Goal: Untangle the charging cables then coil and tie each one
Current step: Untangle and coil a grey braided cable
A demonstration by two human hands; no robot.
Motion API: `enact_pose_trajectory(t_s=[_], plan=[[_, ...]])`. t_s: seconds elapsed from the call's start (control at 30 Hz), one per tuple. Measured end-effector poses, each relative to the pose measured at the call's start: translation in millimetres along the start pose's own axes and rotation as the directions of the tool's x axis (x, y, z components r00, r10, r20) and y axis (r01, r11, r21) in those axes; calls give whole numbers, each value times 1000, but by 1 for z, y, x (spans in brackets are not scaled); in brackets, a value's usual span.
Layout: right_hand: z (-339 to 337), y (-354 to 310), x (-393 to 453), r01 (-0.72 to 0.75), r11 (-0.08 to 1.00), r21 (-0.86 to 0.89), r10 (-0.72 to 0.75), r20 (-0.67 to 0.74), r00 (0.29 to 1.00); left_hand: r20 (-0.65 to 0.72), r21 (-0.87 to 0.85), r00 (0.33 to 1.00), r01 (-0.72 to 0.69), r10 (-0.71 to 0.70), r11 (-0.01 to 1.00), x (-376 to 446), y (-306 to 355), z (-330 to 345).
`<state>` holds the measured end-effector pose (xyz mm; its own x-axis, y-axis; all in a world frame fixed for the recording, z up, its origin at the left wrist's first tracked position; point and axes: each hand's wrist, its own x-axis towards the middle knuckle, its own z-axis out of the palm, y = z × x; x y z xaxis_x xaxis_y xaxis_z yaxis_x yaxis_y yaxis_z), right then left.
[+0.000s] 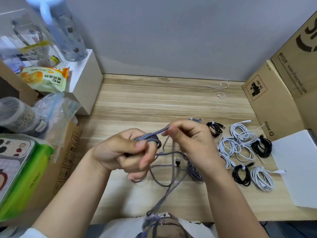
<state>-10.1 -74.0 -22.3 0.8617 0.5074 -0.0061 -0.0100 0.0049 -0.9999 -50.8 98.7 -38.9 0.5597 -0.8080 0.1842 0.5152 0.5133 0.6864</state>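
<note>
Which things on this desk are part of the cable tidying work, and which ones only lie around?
Part of the job:
- grey braided cable, held by left hand and right hand
- coiled white cables
- coiled black cables
- loose white ties

Just lying about:
- cardboard boxes
- water bottle
- snack bag
- green tissue pack
- white sheet

cluttered home desk (154, 100), snack bag (46, 79), cardboard boxes (274, 100)

Cardboard boxes (274, 107) right, water bottle (68, 30) and snack bag (46, 79) left.
</note>
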Motion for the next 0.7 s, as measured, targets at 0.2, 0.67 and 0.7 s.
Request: enact_pose_trajectory(t_s=[0.2, 0.67, 0.7], plan=[[13, 11, 0, -394, 719, 572, 279, 281, 918, -126, -277, 919, -393, 372, 877, 16, 6, 11], [31, 14, -16, -566, 824, 4, 518, 397, 758, -770, 516, 293, -238, 567, 823, 35, 0, -5], [29, 12, -16, -555, 831, -29, 520, 394, 758, -759, 534, 316, -197, 569, 822, 35, -3, -7]])
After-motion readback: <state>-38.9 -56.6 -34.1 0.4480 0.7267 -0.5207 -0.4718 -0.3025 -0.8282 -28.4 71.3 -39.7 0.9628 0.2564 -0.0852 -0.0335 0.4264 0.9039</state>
